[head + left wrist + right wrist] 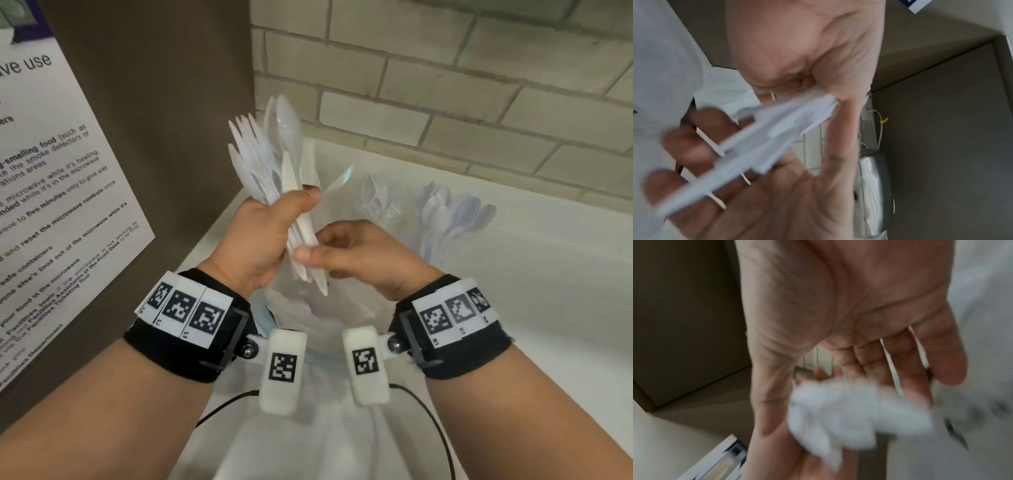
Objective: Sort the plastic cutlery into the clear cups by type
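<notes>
My left hand (270,229) grips a bundle of white plastic forks, spoons and knives (274,161), heads up, above the counter's left end. My right hand (346,253) meets the bundle's lower ends, thumb on the near side and fingers behind, pinching the handles (308,260). The left wrist view shows the handles (766,138) lying across the right hand's fingers (701,146), blurred. In the right wrist view the handle ends (849,410) are a white blur by the fingers. Behind the hands stand a clear cup (337,178), a cup with clear cutlery (375,202) and a cup of spoons (452,219).
A brown panel with a printed microwave notice (51,188) closes the left side. A pale brick wall (445,85) runs along the back of the white counter (531,308). Something clear and crumpled, like a plastic bag (308,318), lies under the hands.
</notes>
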The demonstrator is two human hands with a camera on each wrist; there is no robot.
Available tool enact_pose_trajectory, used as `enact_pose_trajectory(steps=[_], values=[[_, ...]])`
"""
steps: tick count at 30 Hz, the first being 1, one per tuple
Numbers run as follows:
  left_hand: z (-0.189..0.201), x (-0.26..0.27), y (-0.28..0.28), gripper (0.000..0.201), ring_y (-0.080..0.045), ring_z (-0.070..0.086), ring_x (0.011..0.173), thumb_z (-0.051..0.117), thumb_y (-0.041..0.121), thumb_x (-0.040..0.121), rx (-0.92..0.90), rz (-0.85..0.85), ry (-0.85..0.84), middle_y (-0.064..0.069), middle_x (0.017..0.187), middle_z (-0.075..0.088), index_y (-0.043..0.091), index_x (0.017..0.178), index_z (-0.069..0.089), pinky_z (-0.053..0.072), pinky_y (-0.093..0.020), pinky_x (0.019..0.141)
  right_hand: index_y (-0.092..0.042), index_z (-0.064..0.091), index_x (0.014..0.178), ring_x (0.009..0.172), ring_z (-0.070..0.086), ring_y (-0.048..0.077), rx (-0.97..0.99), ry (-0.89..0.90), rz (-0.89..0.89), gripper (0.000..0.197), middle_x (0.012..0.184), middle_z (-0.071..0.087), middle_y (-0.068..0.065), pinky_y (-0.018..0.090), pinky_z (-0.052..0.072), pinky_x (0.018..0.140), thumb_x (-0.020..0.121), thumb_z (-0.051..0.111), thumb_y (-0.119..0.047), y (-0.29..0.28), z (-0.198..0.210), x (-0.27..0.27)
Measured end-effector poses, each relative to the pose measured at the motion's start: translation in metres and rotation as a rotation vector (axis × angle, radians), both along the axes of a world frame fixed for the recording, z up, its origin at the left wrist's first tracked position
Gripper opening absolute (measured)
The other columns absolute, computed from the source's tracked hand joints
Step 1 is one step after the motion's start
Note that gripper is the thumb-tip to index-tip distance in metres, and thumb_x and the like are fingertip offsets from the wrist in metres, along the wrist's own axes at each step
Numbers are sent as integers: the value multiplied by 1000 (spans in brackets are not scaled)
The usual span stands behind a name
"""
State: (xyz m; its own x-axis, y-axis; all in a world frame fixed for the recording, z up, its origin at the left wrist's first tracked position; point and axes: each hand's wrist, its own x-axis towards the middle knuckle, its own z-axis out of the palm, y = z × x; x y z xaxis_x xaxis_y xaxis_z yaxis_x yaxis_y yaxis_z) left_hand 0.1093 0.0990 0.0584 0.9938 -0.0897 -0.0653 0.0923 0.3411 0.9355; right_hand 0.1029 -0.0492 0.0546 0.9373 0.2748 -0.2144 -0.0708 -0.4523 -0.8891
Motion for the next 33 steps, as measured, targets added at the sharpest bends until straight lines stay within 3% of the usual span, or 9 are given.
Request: enact_pose_trajectory(steps=[4, 7, 14, 18, 23, 26, 28, 30, 33], values=[[-6, -2, -3, 13, -17, 67, 62, 65, 11, 88, 30, 4, 72, -5, 66, 69, 6, 76, 68, 59, -32, 66, -18, 62, 78, 66, 61, 15, 150, -267, -332, 27, 77, 65, 2, 33, 53, 64, 78, 75, -41, -5, 20, 6], [-9, -5, -10, 9, -14, 55, 50, 68, 9, 85, 122, -39, 64, -2, 56, 60, 8, 76, 67, 50, -27, 55, -15, 65, 75, 58, 57, 12, 230, -362, -314, 17, 69, 63, 3, 28, 52, 58, 81, 76, -26, 6, 31, 7], [-11, -6, -9, 18, -11, 55, 51, 77, 12, 77, 158, -155, 5, -8, 72, 62, 10, 94, 72, 50, -27, 55, -9, 62, 78, 59, 55, 14, 208, -287, -237, 20, 66, 59, 5, 27, 51, 59, 81, 76, -22, 9, 25, 8], [-11, -8, -6, 26, -11, 62, 54, 74, 40, 57, 57, -214, 55, 1, 63, 65, 18, 72, 73, 53, -25, 51, -12, 53, 76, 64, 57, 22, 304, -194, -243, 22, 68, 59, 8, 47, 54, 73, 92, 63, -23, 7, 26, 8], [-12, -6, -8, 33, -20, 67, 67, 62, 36, 80, -70, -202, 98, -6, 82, 69, 17, 104, 73, 56, -29, 59, -14, 45, 92, 64, 64, 22, 380, -240, -417, 14, 74, 67, 9, 42, 56, 71, 100, 48, -25, 10, 30, 9], [-12, -6, -9, 22, -23, 70, 68, 61, 28, 87, -62, -186, 122, -3, 72, 66, 9, 95, 69, 58, -31, 61, -19, 41, 92, 44, 55, 19, 476, -318, -547, 15, 62, 53, 5, 37, 57, 54, 103, 37, -28, 12, 37, 8], [-13, -7, -9, 18, -22, 71, 67, 64, 28, 84, -14, -188, 121, -1, 70, 68, 11, 87, 67, 56, -30, 57, -21, 41, 88, 40, 45, 16, 448, -386, -574, 19, 62, 48, 3, 29, 45, 43, 100, 44, -35, 12, 43, 10], [-14, -7, -9, 20, -18, 68, 61, 69, 31, 75, 31, -202, 93, -1, 74, 71, 14, 86, 68, 54, -28, 55, -25, 45, 87, 45, 45, 13, 335, -448, -556, 26, 66, 52, -2, 26, 40, 48, 88, 62, -45, 12, 46, 14], [-13, -8, -9, 22, -14, 63, 56, 70, 31, 70, 49, -199, 70, -1, 76, 72, 16, 87, 69, 52, -26, 55, -30, 49, 91, 52, 50, 13, 216, -555, -528, 19, 70, 59, -2, 29, 44, 55, 85, 67, -30, 10, 47, 19]])
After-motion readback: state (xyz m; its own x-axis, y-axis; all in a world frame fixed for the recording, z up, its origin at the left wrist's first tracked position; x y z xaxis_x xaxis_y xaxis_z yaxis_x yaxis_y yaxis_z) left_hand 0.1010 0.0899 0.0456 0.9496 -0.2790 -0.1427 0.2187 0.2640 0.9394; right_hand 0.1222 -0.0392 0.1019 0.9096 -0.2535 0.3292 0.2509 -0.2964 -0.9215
